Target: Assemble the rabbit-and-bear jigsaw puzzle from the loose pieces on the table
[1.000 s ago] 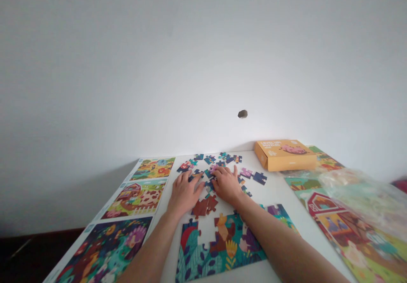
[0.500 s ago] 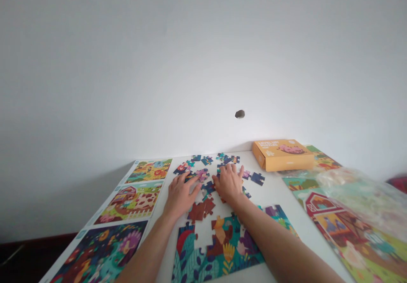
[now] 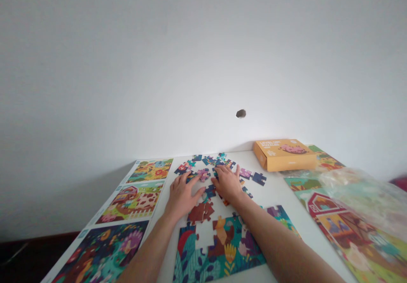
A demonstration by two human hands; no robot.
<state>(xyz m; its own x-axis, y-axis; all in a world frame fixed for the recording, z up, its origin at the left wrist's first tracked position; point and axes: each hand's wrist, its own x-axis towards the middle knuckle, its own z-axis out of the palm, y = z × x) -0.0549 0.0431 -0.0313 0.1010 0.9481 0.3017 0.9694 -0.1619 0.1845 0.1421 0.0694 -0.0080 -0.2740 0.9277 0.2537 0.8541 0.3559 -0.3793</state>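
Loose jigsaw pieces lie in a cluster on the white table. My left hand (image 3: 181, 194) rests with fingers spread at the cluster's left side, its fingertips by a purple piece (image 3: 203, 174). Over the pieces on the right, my right hand (image 3: 228, 184) lies palm down with its fingers apart, hiding some of them. Neither hand shows a piece gripped. Two joined brown pieces (image 3: 201, 212) sit just below the hands. Closer to me is a partly assembled puzzle (image 3: 219, 264) with a gap in its upper left; my right forearm covers part of it.
On the left, picture sheets (image 3: 136, 202) show three scenes. An orange puzzle box (image 3: 288, 155) stands at the back right. A farm puzzle (image 3: 352, 228) lies on the right, partly under a clear plastic bag (image 3: 365, 194). The white wall has a hole (image 3: 241, 113).
My right hand has slid a little to the left, and several pieces beyond its fingertips have shifted left, closer together. My left hand stays almost where it was.
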